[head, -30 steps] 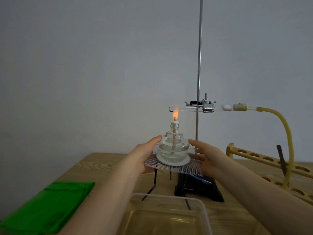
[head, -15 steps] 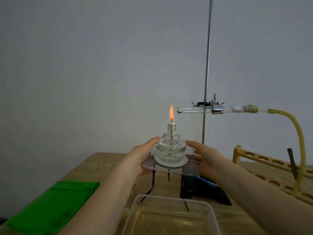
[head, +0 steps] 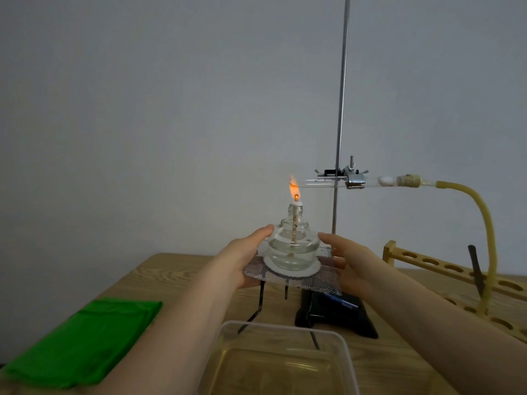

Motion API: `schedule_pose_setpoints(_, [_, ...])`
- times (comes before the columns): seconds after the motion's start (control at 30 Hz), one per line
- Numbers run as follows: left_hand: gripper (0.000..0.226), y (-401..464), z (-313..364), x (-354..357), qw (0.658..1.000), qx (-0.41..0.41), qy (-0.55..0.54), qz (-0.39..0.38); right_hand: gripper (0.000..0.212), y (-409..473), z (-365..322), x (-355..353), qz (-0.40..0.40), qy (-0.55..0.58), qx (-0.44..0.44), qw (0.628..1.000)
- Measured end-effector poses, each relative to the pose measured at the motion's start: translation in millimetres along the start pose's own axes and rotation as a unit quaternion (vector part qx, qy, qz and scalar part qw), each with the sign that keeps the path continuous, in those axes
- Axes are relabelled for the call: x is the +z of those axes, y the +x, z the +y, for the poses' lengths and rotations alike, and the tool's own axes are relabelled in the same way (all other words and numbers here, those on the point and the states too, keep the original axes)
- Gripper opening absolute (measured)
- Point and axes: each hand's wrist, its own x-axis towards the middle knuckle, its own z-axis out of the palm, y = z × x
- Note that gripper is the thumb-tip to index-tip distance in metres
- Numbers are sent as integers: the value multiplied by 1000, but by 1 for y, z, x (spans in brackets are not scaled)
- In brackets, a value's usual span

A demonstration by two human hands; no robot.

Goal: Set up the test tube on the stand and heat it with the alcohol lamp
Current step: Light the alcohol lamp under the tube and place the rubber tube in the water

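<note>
Fingers (head: 263,232) of both hands lie straight beside the alcohol lamp (head: 293,246) — clear glass, orange flame lit.

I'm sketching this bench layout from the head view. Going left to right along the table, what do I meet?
green cloth → left hand → alcohol lamp → right hand → wooden test tube rack

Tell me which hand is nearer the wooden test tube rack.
Right. The right hand holds the right edge of the wire mesh, just left of the rack. The left hand holds the mesh's far side, beyond the lamp.
</note>
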Motion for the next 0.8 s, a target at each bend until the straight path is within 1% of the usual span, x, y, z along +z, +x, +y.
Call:
schedule_pose_setpoints(0.1, [70,2,0,5,1000,5,6,-3,61,-1,-3,-4,6,10,-3,1000])
schedule_pose_setpoints(0.2, [66,2,1,12,1000,16,18,-6,69,-3,-5,-9,13,14,-7,1000])
schedule_pose_setpoints(0.37, [71,6,-1,21,999,11,27,-17,62,-7,-8,-18,14,17,-6,1000])
schedule_pose_setpoints(0.53, [62,7,-2,31,1000,9,24,-17,69,-9,-10,-26,24,13,-7,1000])
schedule_pose_setpoints(0.67, [55,5,-2,38,1000,6,19,-21,68,-11,-12,-31,25,14,-1,1000])
schedule_pose_setpoints(0.8, [58,5,-2,38,1000,5,17,-19,69,-10,-12,-31,23,15,3,1000])
